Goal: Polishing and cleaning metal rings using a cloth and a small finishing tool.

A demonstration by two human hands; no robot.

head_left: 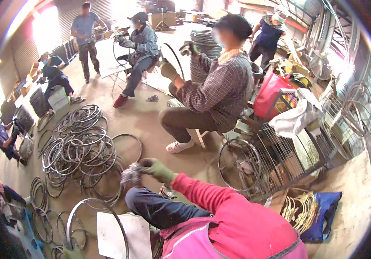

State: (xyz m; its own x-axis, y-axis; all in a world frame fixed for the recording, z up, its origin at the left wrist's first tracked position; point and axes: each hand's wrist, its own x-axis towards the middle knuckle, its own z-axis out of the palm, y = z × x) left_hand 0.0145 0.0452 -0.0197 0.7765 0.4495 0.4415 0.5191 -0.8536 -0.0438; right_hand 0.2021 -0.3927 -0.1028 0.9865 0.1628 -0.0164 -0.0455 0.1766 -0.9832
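Note:
My right hand [160,171], in a green glove with a red sleeve behind it, reaches left above my bent denim knee. Its fingers are curled against a grey, mottled bundle [131,175], whose kind I cannot make out. At the lower left edge my left hand [72,253], also green-gloved and mostly cut off, closes round the bottom of a bicycle wheel rim [70,224]. This rim stands upright, silver on one side and dark on the other. Behind its right part is a white board [108,237] by my leg.
A large heap of rims [80,146] covers the floor ahead left. A seated co-worker [220,82] holds a rim ahead; others sit or stand farther back. To the right are a wire cage [280,155], a red bag [274,93], a box of yellowish coils [301,211] and a blue bag [323,216].

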